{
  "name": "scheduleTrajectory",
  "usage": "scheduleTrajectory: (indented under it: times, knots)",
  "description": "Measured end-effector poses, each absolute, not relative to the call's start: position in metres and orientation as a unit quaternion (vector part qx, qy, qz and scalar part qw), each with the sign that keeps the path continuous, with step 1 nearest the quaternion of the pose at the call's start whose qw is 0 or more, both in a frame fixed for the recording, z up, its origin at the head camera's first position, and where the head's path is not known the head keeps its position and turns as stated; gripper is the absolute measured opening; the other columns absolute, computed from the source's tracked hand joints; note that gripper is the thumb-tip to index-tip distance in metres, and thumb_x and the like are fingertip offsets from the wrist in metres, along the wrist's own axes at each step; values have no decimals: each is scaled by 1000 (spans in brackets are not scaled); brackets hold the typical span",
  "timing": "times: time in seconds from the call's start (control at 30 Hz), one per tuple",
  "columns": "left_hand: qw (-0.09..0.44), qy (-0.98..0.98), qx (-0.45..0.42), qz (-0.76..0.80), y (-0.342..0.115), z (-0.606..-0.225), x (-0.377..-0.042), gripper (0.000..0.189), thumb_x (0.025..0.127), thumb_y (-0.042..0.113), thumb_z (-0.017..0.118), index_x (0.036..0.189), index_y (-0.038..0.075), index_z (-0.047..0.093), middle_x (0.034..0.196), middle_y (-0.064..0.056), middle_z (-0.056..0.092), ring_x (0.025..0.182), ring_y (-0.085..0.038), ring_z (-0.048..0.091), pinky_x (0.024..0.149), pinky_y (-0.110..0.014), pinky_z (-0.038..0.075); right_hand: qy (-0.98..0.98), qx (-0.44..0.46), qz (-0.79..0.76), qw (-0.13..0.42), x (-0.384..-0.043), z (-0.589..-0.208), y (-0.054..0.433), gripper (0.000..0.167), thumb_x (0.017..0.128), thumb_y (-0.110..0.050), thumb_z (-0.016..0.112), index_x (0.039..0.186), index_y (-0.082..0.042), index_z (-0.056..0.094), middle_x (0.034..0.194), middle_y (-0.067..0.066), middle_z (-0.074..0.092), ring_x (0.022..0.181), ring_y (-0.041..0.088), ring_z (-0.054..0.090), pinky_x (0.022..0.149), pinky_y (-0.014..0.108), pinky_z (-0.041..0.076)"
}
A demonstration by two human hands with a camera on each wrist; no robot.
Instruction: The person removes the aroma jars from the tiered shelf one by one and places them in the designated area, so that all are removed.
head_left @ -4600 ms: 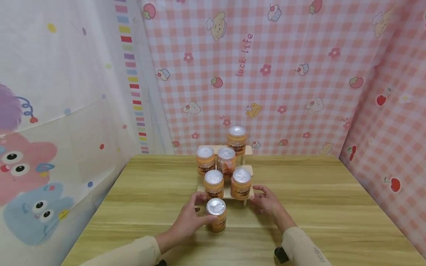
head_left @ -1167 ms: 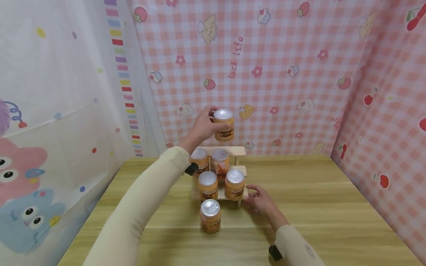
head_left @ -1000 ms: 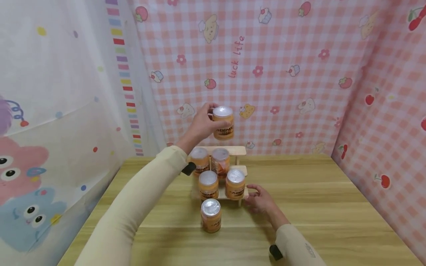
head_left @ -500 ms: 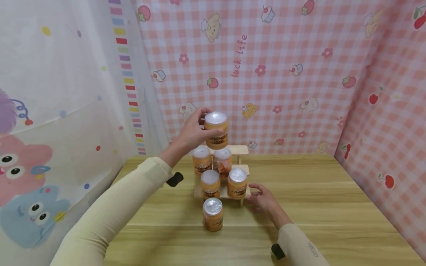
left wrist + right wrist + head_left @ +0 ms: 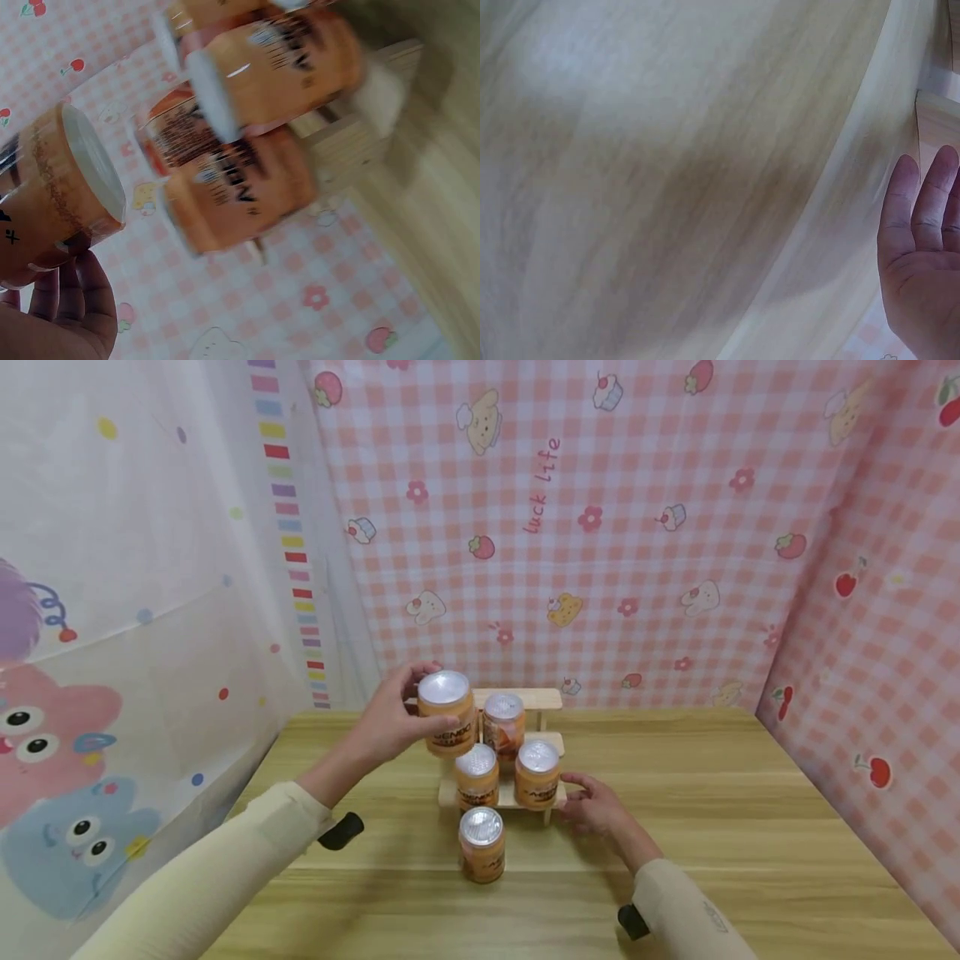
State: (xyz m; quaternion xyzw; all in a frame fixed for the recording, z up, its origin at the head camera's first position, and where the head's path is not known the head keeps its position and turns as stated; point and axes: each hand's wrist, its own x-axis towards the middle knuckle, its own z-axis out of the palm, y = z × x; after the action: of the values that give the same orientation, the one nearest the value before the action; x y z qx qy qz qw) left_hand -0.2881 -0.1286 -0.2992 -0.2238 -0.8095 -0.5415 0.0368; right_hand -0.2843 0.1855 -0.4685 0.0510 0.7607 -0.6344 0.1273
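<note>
My left hand (image 5: 386, 718) grips an orange can (image 5: 447, 727) with a silver lid, thumb across its front, in the air before the left side of a stepped wooden stand (image 5: 536, 697). In the left wrist view that held can (image 5: 52, 195) is at the left edge, fingers beneath it. It hides the left end of the middle step. One can (image 5: 504, 727) shows on that step, and two more, a left can (image 5: 477, 777) and a right can (image 5: 537, 777), stand on the lowest. My right hand (image 5: 600, 814) has its fingertips at the lowest step's right end, fingers extended in the right wrist view.
Another orange can (image 5: 482, 852) stands upright on the wooden table (image 5: 712, 843), in front of the stand. Behind the table hangs a pink checked cloth (image 5: 600, 568), with a white printed cloth (image 5: 187, 610) on the left side.
The can that stood on the stand's top step was lifted off by my left hand, then carried down and left towards me. Earlier that hand was at the front can. My right hand stays put.
</note>
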Motion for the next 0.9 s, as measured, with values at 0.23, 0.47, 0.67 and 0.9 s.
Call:
scheduleTrajectory:
  times: [0.23,0.47,0.67,0.9]
  knots:
    - [38,-819,-211,-533,-148,-328,-273,70,78,19,86,134,6,46,118,-16,57,103,-30,59,86,-40,53,768,43,-626,128,-287,-473,190,53,93,0,61,144,-4,46,118,19,56,98,30,65,77,46,54]
    - [36,-821,-190,-538,-165,-358,-262,70,78,18,85,134,2,46,118,-16,58,103,-29,58,85,-40,51,761,40,-633,132,-287,-475,190,57,93,-3,64,147,-4,43,123,22,55,103,31,64,83,50,54]
    - [29,-821,-155,-549,-175,-384,-256,70,76,16,87,131,2,48,119,-16,58,104,-29,58,85,-39,52,759,49,-637,128,-287,-477,188,58,94,-5,65,148,-6,44,125,23,54,103,30,64,85,52,54]
    - [19,-817,-125,-562,-178,-412,-254,69,76,15,87,130,1,48,121,-18,57,107,-31,58,86,-38,52,763,46,-632,125,-284,-478,188,58,95,-7,65,149,-6,42,124,24,56,104,30,64,81,48,55]
